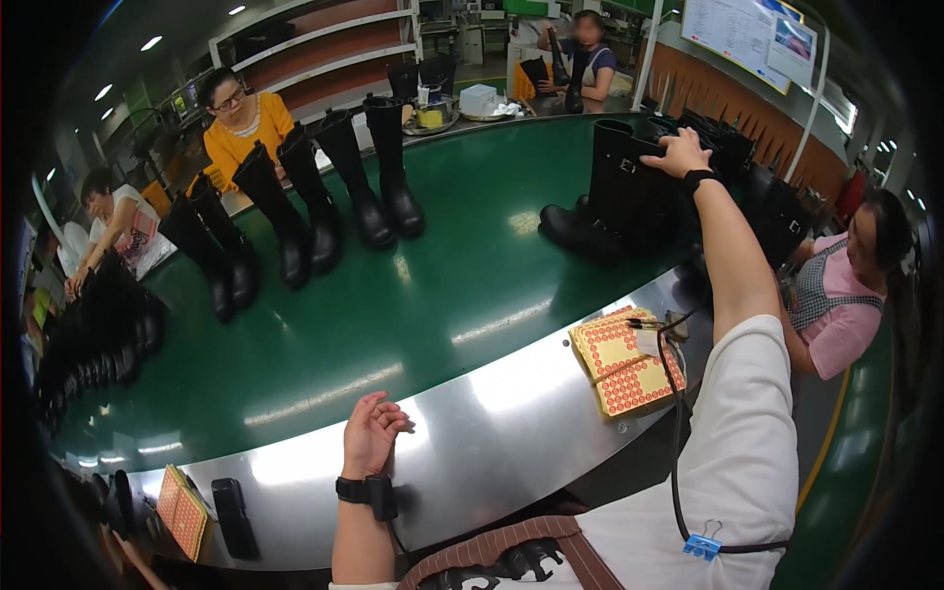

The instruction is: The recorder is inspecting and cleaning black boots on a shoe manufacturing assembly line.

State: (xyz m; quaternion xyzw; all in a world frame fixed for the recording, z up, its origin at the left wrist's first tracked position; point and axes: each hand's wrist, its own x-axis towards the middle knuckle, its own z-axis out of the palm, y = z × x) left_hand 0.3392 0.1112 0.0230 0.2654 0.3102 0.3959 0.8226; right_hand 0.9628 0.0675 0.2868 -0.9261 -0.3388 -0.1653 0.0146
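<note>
At the far right of the green table, my right hand (pixel 681 154) reaches out and grips the upper edge of a tall black boot (pixel 661 202). Beside it stands another black boot (pixel 607 177) with a small buckle strap on its shaft; their toes point left. My left hand (pixel 374 433) lies palm up over the steel edge, fingers loosely curled and apart, with nothing in it. Near my right forearm, a stack of yellow sheets with round red stickers (pixel 625 369) rests on the steel, bound by a band.
Several pairs of tall black boots (pixel 311 197) stand along the far side. More boots crowd both ends. A black cable (pixel 677 472) runs by my right arm, held by a blue binder clip (pixel 702 546). A dark phone-like case (pixel 233 516) lies lower left. Co-workers surround the green table (pixel 472 256).
</note>
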